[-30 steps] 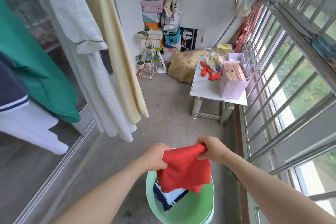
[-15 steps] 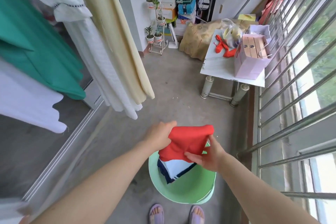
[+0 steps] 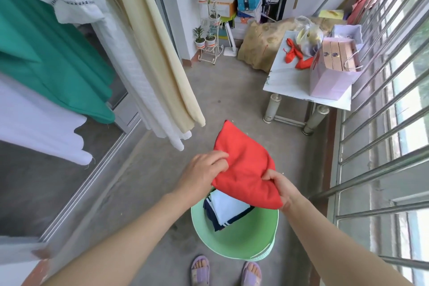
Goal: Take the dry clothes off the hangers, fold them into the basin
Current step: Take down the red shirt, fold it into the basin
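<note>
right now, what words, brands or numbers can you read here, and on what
"HS", possibly: white letters on the blue box, rest blurred.
On the black box with a pot picture: print too small to read.
On the pink paper bag: marks too blurred to read.

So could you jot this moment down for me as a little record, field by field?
Left hand: grips the red garment at its left edge
Right hand: grips its near right corner
Red garment: folded, held above the basin
Basin: green, on the floor, holds a folded white and navy garment
Hanging at left: green garment, cream garment
</note>
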`<state>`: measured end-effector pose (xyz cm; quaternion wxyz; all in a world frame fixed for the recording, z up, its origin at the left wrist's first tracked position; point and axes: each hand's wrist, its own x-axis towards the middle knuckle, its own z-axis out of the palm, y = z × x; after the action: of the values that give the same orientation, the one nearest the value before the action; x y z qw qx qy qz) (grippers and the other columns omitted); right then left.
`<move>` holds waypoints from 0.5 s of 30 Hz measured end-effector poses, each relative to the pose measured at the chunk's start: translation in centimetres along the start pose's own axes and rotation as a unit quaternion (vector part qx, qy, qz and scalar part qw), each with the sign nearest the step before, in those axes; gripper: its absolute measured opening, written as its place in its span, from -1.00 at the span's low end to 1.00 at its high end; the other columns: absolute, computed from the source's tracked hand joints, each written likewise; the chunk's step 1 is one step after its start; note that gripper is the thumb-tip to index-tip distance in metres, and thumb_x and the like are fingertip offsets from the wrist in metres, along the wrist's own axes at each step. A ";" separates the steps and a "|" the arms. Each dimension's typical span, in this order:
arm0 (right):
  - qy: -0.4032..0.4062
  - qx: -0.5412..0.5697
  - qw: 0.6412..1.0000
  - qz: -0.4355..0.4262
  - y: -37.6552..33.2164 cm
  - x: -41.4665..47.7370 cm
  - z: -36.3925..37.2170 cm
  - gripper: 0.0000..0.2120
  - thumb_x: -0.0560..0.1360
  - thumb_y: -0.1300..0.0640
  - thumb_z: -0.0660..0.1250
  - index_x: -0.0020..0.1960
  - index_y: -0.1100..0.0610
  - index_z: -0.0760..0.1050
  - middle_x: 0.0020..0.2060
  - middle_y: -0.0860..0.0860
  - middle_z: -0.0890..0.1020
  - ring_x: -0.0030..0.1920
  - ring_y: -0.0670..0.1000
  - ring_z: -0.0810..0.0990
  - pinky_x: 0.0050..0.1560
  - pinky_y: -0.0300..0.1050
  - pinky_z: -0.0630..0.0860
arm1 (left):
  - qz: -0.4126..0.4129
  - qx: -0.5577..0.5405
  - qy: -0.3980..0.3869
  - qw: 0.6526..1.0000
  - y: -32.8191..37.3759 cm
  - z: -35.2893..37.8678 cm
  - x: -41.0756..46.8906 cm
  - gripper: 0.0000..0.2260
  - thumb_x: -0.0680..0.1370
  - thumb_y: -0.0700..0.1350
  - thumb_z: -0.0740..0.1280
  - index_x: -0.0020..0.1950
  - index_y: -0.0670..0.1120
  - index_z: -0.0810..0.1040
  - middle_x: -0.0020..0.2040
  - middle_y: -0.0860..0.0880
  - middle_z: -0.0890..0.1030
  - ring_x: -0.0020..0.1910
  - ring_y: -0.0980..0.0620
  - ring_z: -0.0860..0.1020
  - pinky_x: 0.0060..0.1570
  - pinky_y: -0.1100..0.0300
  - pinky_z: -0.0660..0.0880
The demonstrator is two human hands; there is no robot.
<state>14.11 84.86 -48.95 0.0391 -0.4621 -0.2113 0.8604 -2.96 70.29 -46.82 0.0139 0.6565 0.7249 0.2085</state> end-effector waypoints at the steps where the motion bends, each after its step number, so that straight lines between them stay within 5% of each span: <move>1: 0.004 0.010 1.000 -0.007 -0.2 -0.1 0.1 -0.71 0.45 0.37 -0.01 0.03 0.31 0.44 -0.40 0.17 0.64 -0.45 0.11 0.64 -0.42 -0.08 0.60 | -0.076 -0.050 0.024 0.996 -0.3 0.6 -0.2 -0.62 0.32 -0.39 0.22 0.03 -0.04 0.48 0.25 0.01 0.50 0.16 -0.04 0.52 0.04 0.11 0.48; 3: -0.005 0.035 0.999 -0.024 -0.3 0.1 0.3 -0.60 0.33 0.37 0.13 0.16 0.32 0.40 -0.33 0.20 0.66 -0.39 0.17 0.66 -0.41 0.05 0.61 | -0.269 -0.201 0.071 0.939 -0.4 1.7 -0.4 -0.51 0.38 -0.39 0.32 0.25 -0.04 0.42 0.29 0.03 0.42 0.27 0.03 0.42 0.22 0.18 0.39; 4: -0.014 0.059 0.997 -0.041 -0.2 0.1 0.4 -0.48 0.22 0.36 0.23 0.19 0.32 0.39 -0.29 0.21 0.67 -0.35 0.18 0.67 -0.39 0.09 0.61 | -0.394 -0.321 0.083 0.857 -0.2 2.1 -0.3 -0.48 0.43 -0.34 0.35 0.34 -0.04 0.35 0.29 0.01 0.41 0.27 0.03 0.41 0.26 0.14 0.38; 6: -0.034 0.133 0.988 -0.076 -0.2 0.5 0.7 -0.31 0.05 0.37 0.32 0.21 0.32 0.39 -0.22 0.21 0.68 -0.29 0.19 0.69 -0.32 0.18 0.62 | -0.575 -0.571 0.065 0.582 0.5 3.0 0.0 -0.62 0.53 -0.21 0.27 0.33 -0.05 0.31 0.20 -0.12 0.50 0.17 -0.08 0.47 0.17 -0.07 0.46; 7: -0.046 0.157 0.982 -0.090 0.0 0.6 0.9 -0.25 -0.02 0.38 0.38 0.19 0.31 0.41 -0.19 0.21 0.68 -0.26 0.19 0.69 -0.27 0.21 0.62 | -0.602 -0.643 0.037 0.472 0.9 3.4 0.0 -0.72 0.57 -0.10 0.23 0.27 -0.11 0.36 0.12 -0.18 0.56 0.13 -0.13 0.50 0.12 -0.13 0.47; 8: -0.054 0.172 0.979 -0.100 0.2 0.8 1.1 -0.16 -0.15 0.39 0.45 0.16 0.32 0.43 -0.18 0.22 0.68 -0.24 0.19 0.69 -0.23 0.22 0.61 | -0.597 -0.680 0.002 0.426 1.5 3.7 0.1 -0.66 0.59 0.04 0.20 0.23 -0.17 0.42 0.07 -0.21 0.61 0.12 -0.15 0.53 0.11 -0.15 0.47; 11: -0.082 0.195 0.973 -0.097 1.5 1.6 1.2 -0.05 -0.34 0.41 0.48 0.09 0.36 0.45 -0.12 0.28 0.67 -0.19 0.24 0.69 -0.20 0.25 0.59 | -0.555 -0.730 -0.030 0.397 3.2 4.8 0.4 -0.45 0.50 0.28 0.27 0.18 -0.17 0.56 0.05 -0.18 0.65 0.14 -0.15 0.57 0.22 -0.15 0.45; 15: -0.079 0.183 0.976 -0.083 2.8 1.8 1.0 -0.48 0.16 0.41 0.16 0.12 0.33 0.47 -0.08 0.20 0.68 -0.13 0.17 0.69 -0.06 0.16 0.62 | -0.501 -0.768 0.031 0.399 3.2 6.1 1.9 -0.49 0.45 -0.03 0.41 0.35 -0.20 0.47 0.23 -0.21 0.58 0.23 -0.15 0.55 0.24 -0.05 0.47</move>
<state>12.65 82.48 -50.95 0.1777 -0.3586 -0.0904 0.9120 1.62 74.00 -50.91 0.5918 -0.1185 0.4581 0.6526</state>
